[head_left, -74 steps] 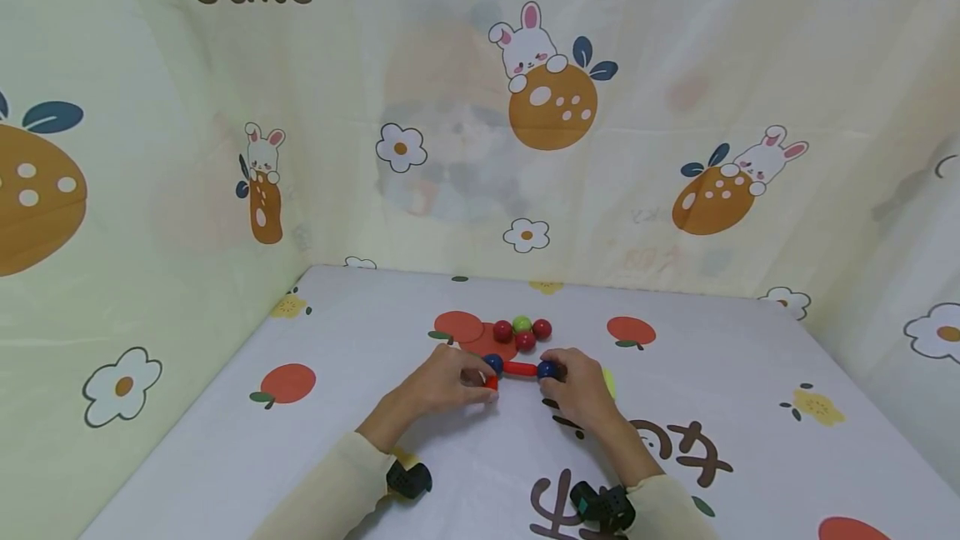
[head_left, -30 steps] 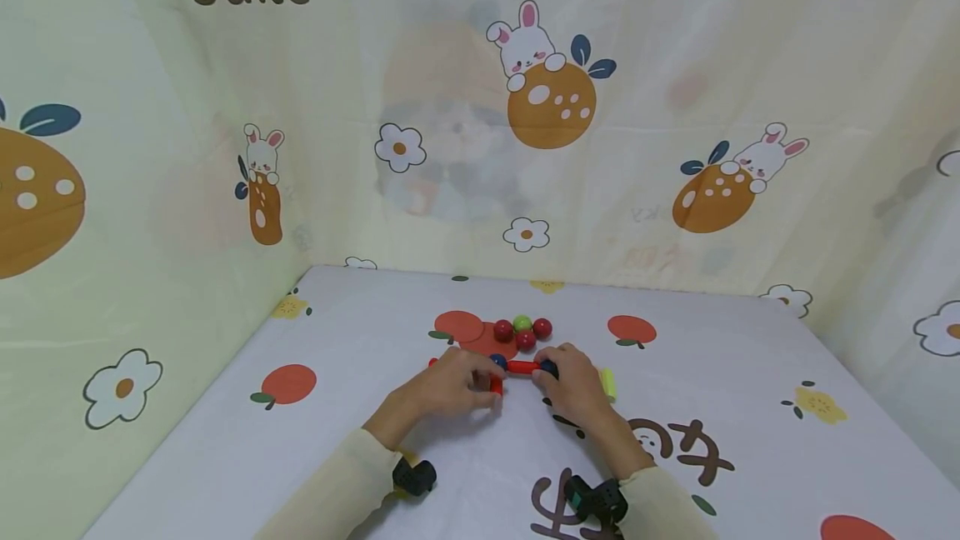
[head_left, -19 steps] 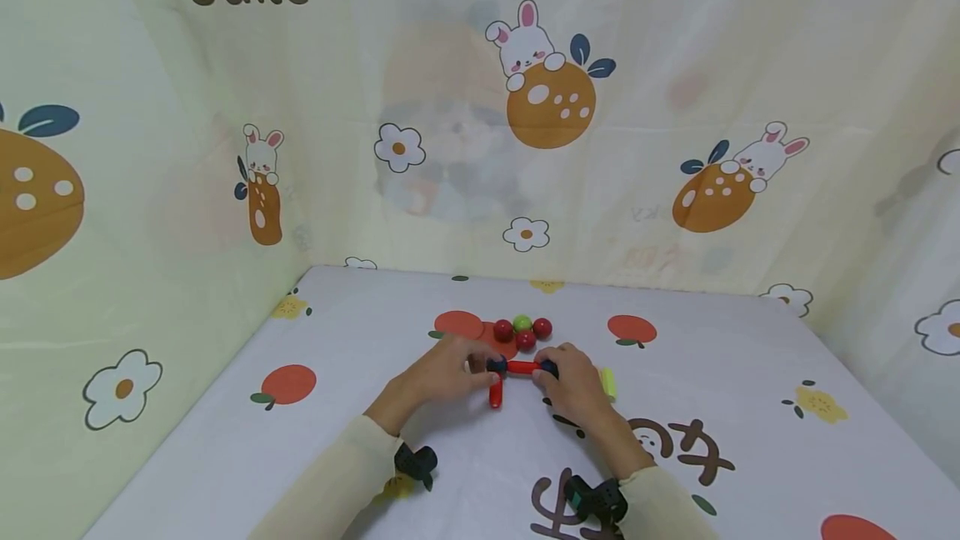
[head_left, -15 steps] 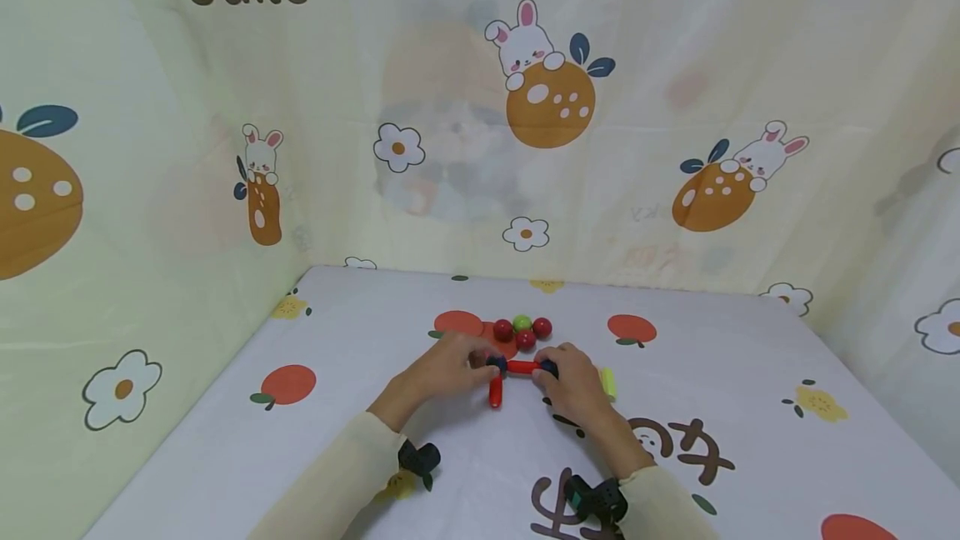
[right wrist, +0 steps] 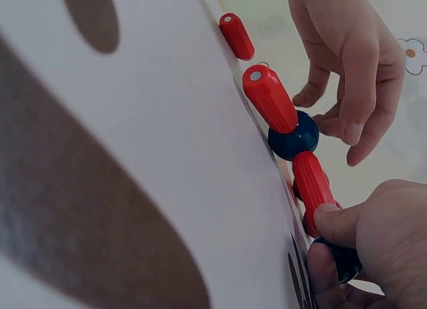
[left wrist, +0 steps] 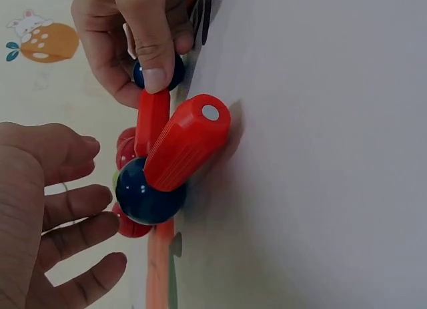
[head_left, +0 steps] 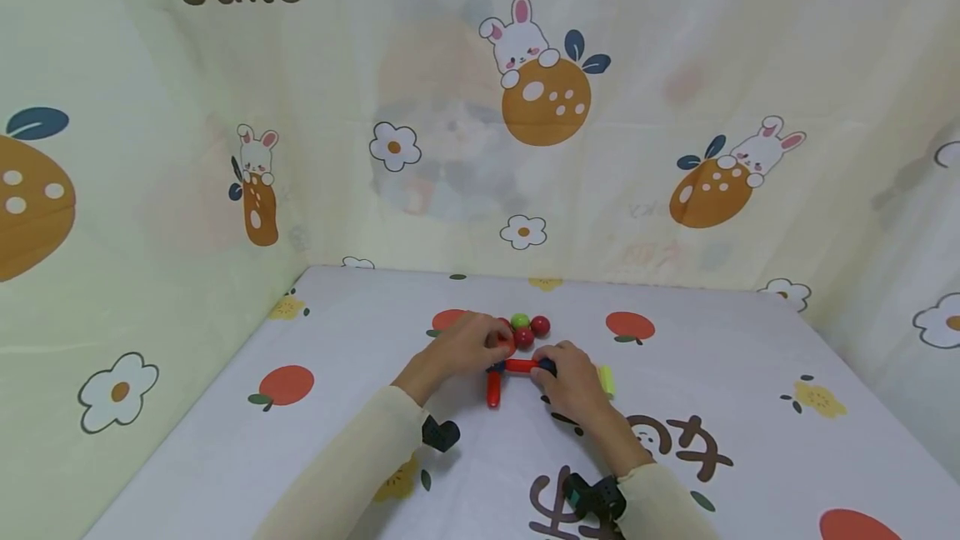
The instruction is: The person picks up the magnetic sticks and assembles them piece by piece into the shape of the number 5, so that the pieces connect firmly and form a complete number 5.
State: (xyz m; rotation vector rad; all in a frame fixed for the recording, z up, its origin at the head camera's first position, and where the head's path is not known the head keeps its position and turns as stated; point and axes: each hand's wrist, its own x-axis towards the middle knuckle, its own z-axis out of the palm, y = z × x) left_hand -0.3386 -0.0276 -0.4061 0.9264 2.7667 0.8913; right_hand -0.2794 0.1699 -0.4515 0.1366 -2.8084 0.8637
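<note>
On the table, two red magnetic rods and two blue balls form an L. One rod (head_left: pixel 520 366) runs between the balls; the other rod (head_left: pixel 493 390) sticks out from the left ball (left wrist: pixel 150 192) toward the person, a silvery disc on its free end. My right hand (head_left: pixel 573 382) pinches the right blue ball (left wrist: pixel 139 75), thumb lying on the joint with the rod. My left hand (head_left: pixel 467 347) hovers just behind the left ball, fingers loosely bent and apart, holding nothing, as the left wrist view shows.
Beyond the L sit several small balls: red ones (head_left: pixel 524 337) and a green one (head_left: pixel 521 321). A loose red rod (right wrist: pixel 237 37) lies farther left, hidden by the left hand in the head view. A yellow-green piece (head_left: pixel 607 382) is partly behind the right hand.
My left hand has let go of the left blue ball and its rod and moved up and away toward the far balls. The right hand keeps its pinch almost in place.
</note>
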